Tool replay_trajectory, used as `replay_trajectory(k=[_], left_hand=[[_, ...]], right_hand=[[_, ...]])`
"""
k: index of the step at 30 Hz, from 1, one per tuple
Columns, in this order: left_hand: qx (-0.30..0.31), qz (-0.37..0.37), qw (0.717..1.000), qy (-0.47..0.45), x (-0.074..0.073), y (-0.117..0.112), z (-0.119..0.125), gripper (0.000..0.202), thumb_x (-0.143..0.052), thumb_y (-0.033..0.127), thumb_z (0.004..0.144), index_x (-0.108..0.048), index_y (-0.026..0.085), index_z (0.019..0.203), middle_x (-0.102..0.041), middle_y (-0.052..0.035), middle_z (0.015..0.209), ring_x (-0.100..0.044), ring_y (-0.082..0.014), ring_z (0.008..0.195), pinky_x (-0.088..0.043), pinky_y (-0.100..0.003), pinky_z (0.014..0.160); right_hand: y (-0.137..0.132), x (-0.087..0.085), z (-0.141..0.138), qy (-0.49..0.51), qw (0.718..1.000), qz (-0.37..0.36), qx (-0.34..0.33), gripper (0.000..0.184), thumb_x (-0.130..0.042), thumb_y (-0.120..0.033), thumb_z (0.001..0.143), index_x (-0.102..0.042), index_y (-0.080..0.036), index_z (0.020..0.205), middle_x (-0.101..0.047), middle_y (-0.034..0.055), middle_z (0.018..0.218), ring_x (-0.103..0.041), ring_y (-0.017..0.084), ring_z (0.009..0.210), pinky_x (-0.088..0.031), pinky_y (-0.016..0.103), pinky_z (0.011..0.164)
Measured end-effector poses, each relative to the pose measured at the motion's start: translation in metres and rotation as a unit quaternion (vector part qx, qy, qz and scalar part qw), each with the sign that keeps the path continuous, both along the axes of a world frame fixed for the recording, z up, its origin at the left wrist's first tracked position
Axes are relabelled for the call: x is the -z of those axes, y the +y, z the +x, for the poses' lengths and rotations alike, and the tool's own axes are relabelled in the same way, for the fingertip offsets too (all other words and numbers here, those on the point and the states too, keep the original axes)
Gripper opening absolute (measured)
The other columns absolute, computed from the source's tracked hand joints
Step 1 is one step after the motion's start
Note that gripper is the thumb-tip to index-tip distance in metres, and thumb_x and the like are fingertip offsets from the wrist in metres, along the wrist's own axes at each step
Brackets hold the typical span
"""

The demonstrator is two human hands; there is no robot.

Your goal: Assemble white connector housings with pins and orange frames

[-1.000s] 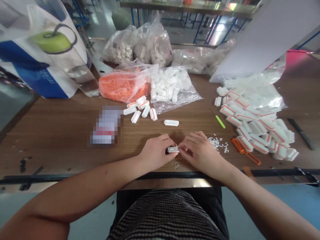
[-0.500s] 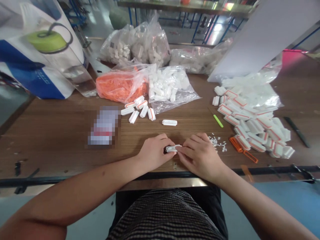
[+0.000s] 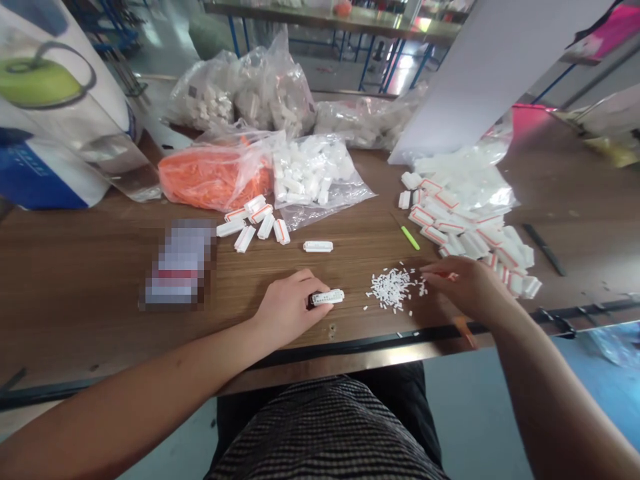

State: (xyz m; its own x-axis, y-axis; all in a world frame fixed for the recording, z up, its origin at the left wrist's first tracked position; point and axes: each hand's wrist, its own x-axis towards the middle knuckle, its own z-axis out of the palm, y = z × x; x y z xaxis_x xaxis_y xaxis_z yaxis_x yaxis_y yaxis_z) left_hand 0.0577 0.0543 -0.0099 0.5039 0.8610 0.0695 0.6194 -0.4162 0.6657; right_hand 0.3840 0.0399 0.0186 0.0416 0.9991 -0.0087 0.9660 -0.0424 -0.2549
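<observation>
My left hand (image 3: 287, 310) is closed around a white plastic connector housing (image 3: 328, 297) with rows of small holes, held just over the table. To the right, my right hand (image 3: 467, 283) hovers at the near side of the pile of white housings (image 3: 475, 243). Its fingers are partly blurred, with a bit of orange plastic showing beside them; whether they grip it cannot be made out. Between my hands lies a scatter of tiny white pins (image 3: 391, 289). A single white housing (image 3: 318, 247) rests beyond my left hand.
Several housings with orange strips (image 3: 260, 213) lie before a bag of orange parts (image 3: 213, 177) and a bag of white parts (image 3: 315, 170). A green-handled pick (image 3: 411, 238), a black pen-like tool (image 3: 545, 250) and a blurred-out flat object (image 3: 177, 263) are on the table (image 3: 240, 273).
My right hand has left the housing in my left hand and moved right to the pile's near edge, uncovering the tiny white pins. My left hand still holds the housing. The view has shifted.
</observation>
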Motion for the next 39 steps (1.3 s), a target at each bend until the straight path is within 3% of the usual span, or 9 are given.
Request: replay_trajectory(k=[4,8,12,18,27,39], left_hand=[[0.003,0.002,1.000,0.000,0.001,0.001,-0.001,0.011,-0.071,0.024,0.080,-0.072,0.022,0.091,-0.061,0.0023,0.079,-0.053,-0.0100,0.061,-0.042,-0.025,0.060],[0.006,0.009,1.000,-0.009,0.001,0.001,-0.001,0.010,-0.072,0.024,0.080,-0.072,0.022,0.090,-0.061,0.0019,0.079,-0.053,-0.0100,0.062,-0.043,-0.025,0.060],[0.006,0.014,1.000,-0.009,0.002,0.001,-0.001,0.010,-0.072,0.025,0.080,-0.072,0.023,0.090,-0.060,0.0026,0.077,-0.053,-0.0097,0.061,-0.043,-0.024,0.060],[0.006,0.020,1.000,-0.004,0.003,0.002,-0.001,0.009,-0.071,0.025,0.080,-0.072,0.023,0.089,-0.059,0.0033,0.076,-0.053,-0.0099,0.062,-0.043,-0.024,0.060],[0.005,0.019,1.000,-0.003,0.001,0.001,-0.001,0.009,-0.070,0.025,0.079,-0.072,0.023,0.087,-0.059,0.0033,0.074,-0.053,-0.0098,0.061,-0.043,-0.023,0.059],[-0.003,0.002,1.000,-0.003,-0.001,0.000,0.000,0.010,-0.071,0.025,0.079,-0.071,0.022,0.089,-0.061,0.0029,0.078,-0.053,-0.0097,0.061,-0.043,-0.023,0.060]], right_hand=[[0.001,0.003,-0.001,-0.023,0.999,-0.017,-0.023,0.023,-0.054,-0.032,0.078,-0.074,-0.023,0.071,-0.074,0.0045,0.076,-0.066,0.023,0.070,-0.044,0.032,0.062],[0.003,0.001,-0.014,-0.068,0.995,-0.049,0.052,0.022,-0.055,-0.032,0.076,-0.074,-0.023,0.070,-0.070,0.0035,0.061,-0.064,0.022,0.060,-0.037,0.029,0.053],[0.005,0.000,-0.006,-0.031,0.993,-0.078,0.081,0.023,-0.056,-0.033,0.076,-0.075,-0.022,0.071,-0.068,0.0024,0.057,-0.064,0.021,0.058,-0.039,0.030,0.054],[0.009,0.003,0.017,0.062,0.995,-0.069,0.043,0.023,-0.061,-0.036,0.075,-0.078,-0.022,0.081,-0.076,0.0044,0.073,-0.069,0.023,0.068,-0.048,0.032,0.061],[0.008,0.006,0.025,0.011,0.997,-0.059,-0.041,0.019,-0.060,-0.032,0.078,-0.076,-0.023,0.074,-0.075,0.0040,0.071,-0.066,0.021,0.064,-0.043,0.031,0.059],[0.011,0.002,0.014,-0.031,0.994,-0.109,0.006,0.015,-0.060,-0.031,0.075,-0.073,-0.024,0.071,-0.074,0.0035,0.069,-0.068,0.025,0.066,-0.045,0.034,0.060]])
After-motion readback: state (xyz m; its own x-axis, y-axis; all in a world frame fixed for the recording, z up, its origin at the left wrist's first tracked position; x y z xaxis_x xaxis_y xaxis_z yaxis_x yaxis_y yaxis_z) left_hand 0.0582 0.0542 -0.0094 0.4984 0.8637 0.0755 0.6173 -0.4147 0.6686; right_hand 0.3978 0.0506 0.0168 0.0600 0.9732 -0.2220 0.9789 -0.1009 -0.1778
